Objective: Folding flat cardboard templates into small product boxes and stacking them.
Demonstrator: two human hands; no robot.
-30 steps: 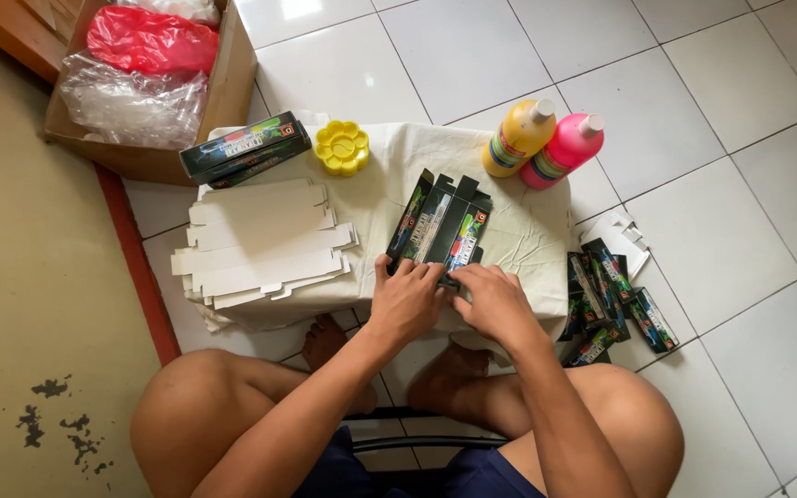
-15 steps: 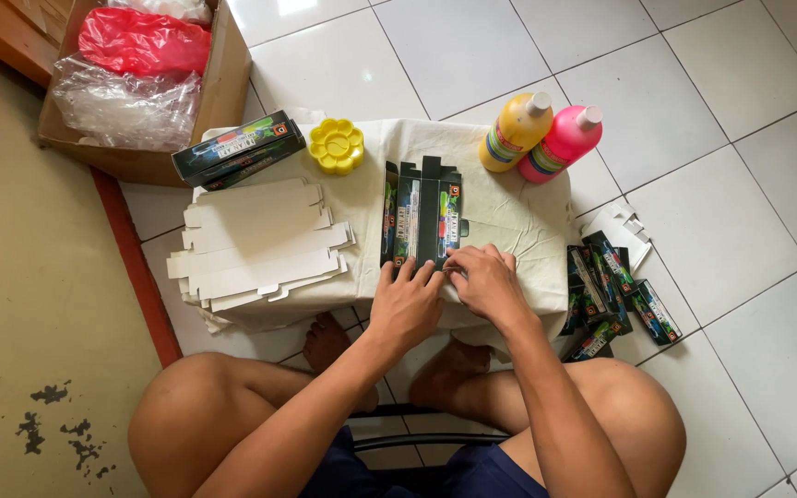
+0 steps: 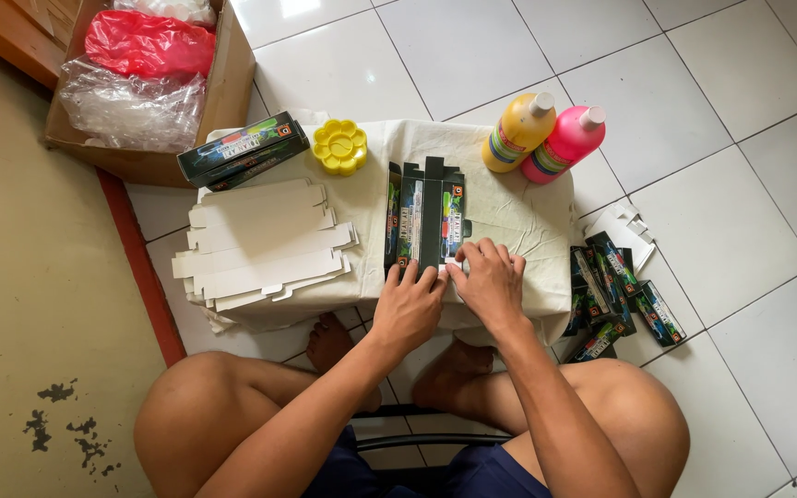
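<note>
On the cloth-covered table [image 3: 528, 207], the left hand [image 3: 410, 309] and right hand [image 3: 486, 281] press flattened fingers on the near end of a dark flat carton [image 3: 426, 217], hiding that end. White carton blanks [image 3: 260, 244] lie left; yellow bottle [image 3: 518, 132] and pink bottle [image 3: 565, 143] sit right.

Dark flattened carton [image 3: 426, 217] printed with green and red panels; white blank cartons [image 3: 260, 244]; yellow flower-shaped dish [image 3: 339, 146]; yellow bottle [image 3: 518, 132] beside pink bottle [image 3: 563, 145]; cream cloth [image 3: 518, 207] over the bench; red bag [image 3: 149, 44].
</note>
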